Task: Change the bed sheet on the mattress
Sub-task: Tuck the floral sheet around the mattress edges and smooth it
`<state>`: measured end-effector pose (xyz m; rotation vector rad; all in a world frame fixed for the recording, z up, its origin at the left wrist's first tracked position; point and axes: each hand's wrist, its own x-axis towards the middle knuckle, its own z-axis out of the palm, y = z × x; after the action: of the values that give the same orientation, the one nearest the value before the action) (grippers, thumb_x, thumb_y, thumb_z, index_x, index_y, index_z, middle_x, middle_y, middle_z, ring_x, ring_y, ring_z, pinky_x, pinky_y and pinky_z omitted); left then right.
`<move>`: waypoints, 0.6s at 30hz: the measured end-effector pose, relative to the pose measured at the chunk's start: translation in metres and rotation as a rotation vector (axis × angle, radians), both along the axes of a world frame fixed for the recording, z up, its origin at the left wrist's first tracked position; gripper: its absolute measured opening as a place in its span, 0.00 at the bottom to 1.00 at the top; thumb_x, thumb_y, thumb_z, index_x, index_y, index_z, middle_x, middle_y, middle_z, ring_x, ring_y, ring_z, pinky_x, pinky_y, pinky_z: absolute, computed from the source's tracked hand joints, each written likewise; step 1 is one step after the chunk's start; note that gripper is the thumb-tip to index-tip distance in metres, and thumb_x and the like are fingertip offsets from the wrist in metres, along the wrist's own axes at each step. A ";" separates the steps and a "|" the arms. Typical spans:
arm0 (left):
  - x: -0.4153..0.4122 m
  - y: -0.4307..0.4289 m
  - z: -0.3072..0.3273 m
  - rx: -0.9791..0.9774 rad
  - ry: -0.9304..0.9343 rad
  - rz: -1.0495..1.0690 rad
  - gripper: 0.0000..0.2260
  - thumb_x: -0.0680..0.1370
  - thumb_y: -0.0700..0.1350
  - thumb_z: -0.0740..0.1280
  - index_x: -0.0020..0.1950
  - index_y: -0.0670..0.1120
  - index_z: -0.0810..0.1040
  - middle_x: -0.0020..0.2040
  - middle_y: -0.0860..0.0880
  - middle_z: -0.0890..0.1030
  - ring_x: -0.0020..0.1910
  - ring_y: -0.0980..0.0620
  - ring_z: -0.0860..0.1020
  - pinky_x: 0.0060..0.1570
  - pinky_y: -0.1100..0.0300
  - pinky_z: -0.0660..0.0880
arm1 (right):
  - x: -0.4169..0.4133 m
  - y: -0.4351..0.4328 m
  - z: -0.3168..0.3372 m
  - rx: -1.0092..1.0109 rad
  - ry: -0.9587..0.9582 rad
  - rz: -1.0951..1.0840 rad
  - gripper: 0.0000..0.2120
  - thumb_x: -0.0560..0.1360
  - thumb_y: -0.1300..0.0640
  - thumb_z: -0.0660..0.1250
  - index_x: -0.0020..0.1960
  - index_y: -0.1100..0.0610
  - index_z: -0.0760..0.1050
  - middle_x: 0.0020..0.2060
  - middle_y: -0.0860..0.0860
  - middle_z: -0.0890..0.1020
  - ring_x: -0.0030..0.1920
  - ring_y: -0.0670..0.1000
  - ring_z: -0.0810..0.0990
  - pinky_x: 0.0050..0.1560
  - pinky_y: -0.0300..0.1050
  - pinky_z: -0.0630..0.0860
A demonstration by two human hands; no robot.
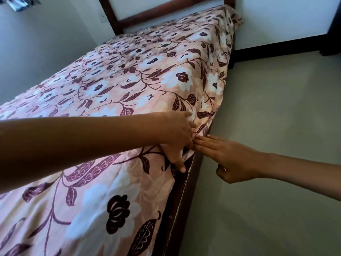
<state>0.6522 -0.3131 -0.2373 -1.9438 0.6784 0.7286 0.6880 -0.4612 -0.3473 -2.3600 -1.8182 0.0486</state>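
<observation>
A pink bed sheet with white flowers and dark purple leaves covers the whole mattress. My left hand lies over the mattress's right side edge, fingers spread, its thumb pointing down along the sheet's hanging side. My right hand reaches in from the right with straight fingers whose tips touch the sheet at the edge, right beside my left hand. Part of the sheet's hem is hidden under my hands. The mattress itself is hidden by the sheet.
A dark wooden bed frame shows below the sheet along the right side, with its headboard at the far end. Grey floor runs along the right of the bed. White walls stand behind and to the left.
</observation>
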 end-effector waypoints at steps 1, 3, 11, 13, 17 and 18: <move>0.002 0.002 0.001 -0.011 -0.002 -0.007 0.36 0.73 0.71 0.51 0.75 0.52 0.58 0.76 0.50 0.57 0.76 0.48 0.46 0.72 0.42 0.41 | 0.006 0.000 -0.002 0.050 -0.027 0.011 0.43 0.64 0.61 0.64 0.75 0.61 0.49 0.74 0.57 0.54 0.73 0.50 0.45 0.71 0.46 0.41; 0.002 0.005 0.000 -0.048 -0.021 -0.008 0.36 0.73 0.71 0.51 0.75 0.51 0.59 0.76 0.50 0.58 0.76 0.47 0.46 0.73 0.42 0.41 | 0.016 -0.002 -0.010 0.097 -0.084 0.041 0.43 0.59 0.60 0.65 0.73 0.63 0.59 0.71 0.60 0.65 0.71 0.52 0.56 0.69 0.48 0.48; 0.010 0.008 0.006 -0.009 0.020 0.018 0.34 0.73 0.71 0.52 0.74 0.55 0.55 0.76 0.53 0.58 0.76 0.48 0.44 0.72 0.42 0.39 | 0.036 0.006 -0.010 0.127 -0.197 0.119 0.39 0.57 0.60 0.64 0.69 0.64 0.68 0.66 0.60 0.73 0.68 0.56 0.70 0.69 0.52 0.56; 0.009 0.008 0.012 0.019 0.022 0.023 0.31 0.74 0.69 0.53 0.73 0.56 0.58 0.75 0.53 0.60 0.76 0.48 0.45 0.72 0.41 0.37 | 0.033 0.020 0.001 0.037 -0.179 0.095 0.38 0.66 0.60 0.64 0.74 0.60 0.59 0.73 0.57 0.63 0.74 0.53 0.59 0.73 0.46 0.49; 0.011 0.004 0.025 0.009 0.047 0.022 0.23 0.76 0.64 0.53 0.68 0.56 0.64 0.72 0.53 0.65 0.75 0.49 0.50 0.71 0.39 0.38 | 0.043 0.070 0.016 -0.241 -0.241 -0.006 0.29 0.77 0.55 0.60 0.75 0.54 0.55 0.76 0.54 0.55 0.76 0.54 0.49 0.75 0.50 0.45; 0.011 0.000 0.027 0.023 0.051 0.035 0.23 0.76 0.64 0.53 0.68 0.56 0.64 0.72 0.53 0.64 0.76 0.49 0.48 0.71 0.39 0.37 | 0.046 0.076 0.017 -0.252 -0.212 -0.048 0.27 0.78 0.55 0.60 0.75 0.54 0.58 0.75 0.54 0.57 0.75 0.55 0.51 0.74 0.50 0.49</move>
<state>0.6634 -0.3133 -0.2101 -1.9260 0.6656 0.8064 0.7342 -0.3853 -0.3303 -2.6713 -1.9501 0.0232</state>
